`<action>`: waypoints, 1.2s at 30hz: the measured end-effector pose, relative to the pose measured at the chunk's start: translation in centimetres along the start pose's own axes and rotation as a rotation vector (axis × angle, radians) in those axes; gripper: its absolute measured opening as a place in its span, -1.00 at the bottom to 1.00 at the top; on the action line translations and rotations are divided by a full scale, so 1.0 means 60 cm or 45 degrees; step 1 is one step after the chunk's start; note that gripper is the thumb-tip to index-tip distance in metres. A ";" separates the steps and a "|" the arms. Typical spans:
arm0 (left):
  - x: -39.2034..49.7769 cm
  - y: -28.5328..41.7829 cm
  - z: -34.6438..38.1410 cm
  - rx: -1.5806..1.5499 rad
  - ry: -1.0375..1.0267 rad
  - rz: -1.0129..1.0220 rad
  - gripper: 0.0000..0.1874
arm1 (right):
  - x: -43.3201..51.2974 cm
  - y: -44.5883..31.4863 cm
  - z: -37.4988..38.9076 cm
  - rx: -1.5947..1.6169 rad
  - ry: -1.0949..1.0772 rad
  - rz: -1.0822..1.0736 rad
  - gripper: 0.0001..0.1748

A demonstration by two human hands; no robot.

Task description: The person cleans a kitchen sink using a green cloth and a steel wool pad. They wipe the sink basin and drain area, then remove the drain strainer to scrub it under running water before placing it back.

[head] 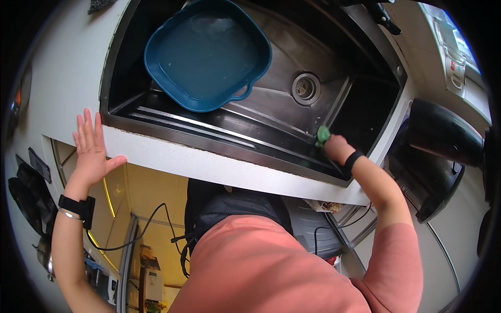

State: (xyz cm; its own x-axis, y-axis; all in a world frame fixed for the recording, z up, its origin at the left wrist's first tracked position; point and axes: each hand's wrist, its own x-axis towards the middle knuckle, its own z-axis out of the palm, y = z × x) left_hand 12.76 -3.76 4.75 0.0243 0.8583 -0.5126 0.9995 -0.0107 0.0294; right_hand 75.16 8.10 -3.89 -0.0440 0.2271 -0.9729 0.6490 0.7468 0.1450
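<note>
My right hand (338, 148) grips a green cloth or scrubbing pad (323, 135) low in the near right corner of a dark metal sink (219, 143). Its fingers are partly hidden behind the back of the hand. Flat on the white counter (156, 154), beside the sink's near left corner, rests my left hand (91, 148), fingers spread and holding nothing. A blue plastic basin (207, 58) filled with cloudy water stands in the left part of the sink. To the right of the basin is the round drain (306, 89), with a strainer and small bits of debris in it.
Black-handled knives (385, 21) are at the sink's far right. A black appliance (438, 137) stands right of the sink, near a window ledge. Black cables hang below the counter edge in front of me. Dark pans (25, 203) lie at the far left.
</note>
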 end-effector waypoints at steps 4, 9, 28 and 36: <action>0.002 0.001 -0.003 0.014 -0.059 -0.039 0.30 | -0.041 0.019 -0.017 -0.178 -0.093 -0.197 -0.79; 0.002 0.001 0.000 0.009 -0.033 -0.026 0.30 | -0.023 0.199 -0.075 -0.425 0.432 0.405 -0.83; 0.003 0.004 -0.003 0.019 -0.081 -0.055 0.26 | -0.099 -0.004 -0.005 -0.112 0.065 0.028 -0.80; 0.007 0.006 0.001 0.073 -0.082 -0.091 0.25 | -0.194 0.008 0.014 0.006 0.216 0.021 -0.83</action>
State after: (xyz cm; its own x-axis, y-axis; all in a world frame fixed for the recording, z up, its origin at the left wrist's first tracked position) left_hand 13.12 -3.44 4.47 -0.0474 0.8234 -0.5655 0.9982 0.0183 -0.0571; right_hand 76.62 5.28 7.34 -0.1608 0.3419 -0.9259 0.6540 0.7395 0.1595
